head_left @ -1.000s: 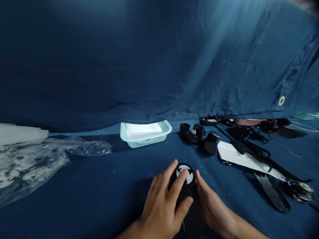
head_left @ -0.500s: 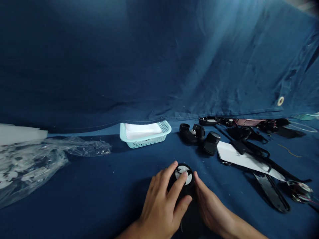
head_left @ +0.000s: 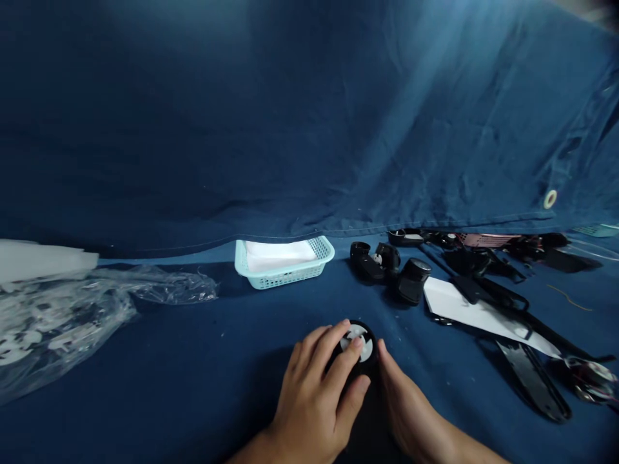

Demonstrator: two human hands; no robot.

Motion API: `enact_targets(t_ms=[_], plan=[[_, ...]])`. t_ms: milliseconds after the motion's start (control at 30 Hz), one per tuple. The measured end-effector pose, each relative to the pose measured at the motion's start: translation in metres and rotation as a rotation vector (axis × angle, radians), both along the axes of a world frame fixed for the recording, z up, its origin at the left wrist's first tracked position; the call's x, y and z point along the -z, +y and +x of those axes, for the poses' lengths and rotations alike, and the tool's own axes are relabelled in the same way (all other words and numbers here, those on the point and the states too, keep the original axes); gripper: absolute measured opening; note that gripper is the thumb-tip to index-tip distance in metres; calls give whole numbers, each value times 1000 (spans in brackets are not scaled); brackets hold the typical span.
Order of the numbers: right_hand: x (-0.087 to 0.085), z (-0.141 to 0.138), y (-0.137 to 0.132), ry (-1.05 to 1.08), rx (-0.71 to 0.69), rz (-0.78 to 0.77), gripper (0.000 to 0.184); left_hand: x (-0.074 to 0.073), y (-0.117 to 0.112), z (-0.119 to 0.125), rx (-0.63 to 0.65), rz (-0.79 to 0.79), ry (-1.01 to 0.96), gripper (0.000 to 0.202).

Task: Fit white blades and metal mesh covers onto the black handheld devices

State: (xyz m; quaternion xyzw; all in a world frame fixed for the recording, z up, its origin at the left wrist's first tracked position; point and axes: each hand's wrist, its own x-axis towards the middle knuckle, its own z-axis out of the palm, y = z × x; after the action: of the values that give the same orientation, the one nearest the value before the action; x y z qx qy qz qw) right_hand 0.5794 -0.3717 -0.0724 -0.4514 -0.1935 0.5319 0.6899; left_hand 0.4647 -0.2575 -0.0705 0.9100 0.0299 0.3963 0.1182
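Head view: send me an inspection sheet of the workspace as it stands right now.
Surface: blue cloth covers the table, a few pale specks on it.
Job's things: black part with a round white-centred end, lying between both hands.
Clutter: mint basket with white lining, clear plastic bag at left, loose black pieces and a white sheet at right.
Grippers: left hand closed over the black part, a fingertip on the white centre; right hand flat against its right side.
Cables: thin wire on the cloth, far right.
Surroundings: hung blue cloth with an eyelet behind.
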Motion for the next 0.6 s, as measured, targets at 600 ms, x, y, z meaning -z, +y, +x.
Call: enact_targets(t_ms=[600], plan=[[15, 4, -16, -339, 122, -10, 28, 1, 5, 2, 172, -40, -122, 40]])
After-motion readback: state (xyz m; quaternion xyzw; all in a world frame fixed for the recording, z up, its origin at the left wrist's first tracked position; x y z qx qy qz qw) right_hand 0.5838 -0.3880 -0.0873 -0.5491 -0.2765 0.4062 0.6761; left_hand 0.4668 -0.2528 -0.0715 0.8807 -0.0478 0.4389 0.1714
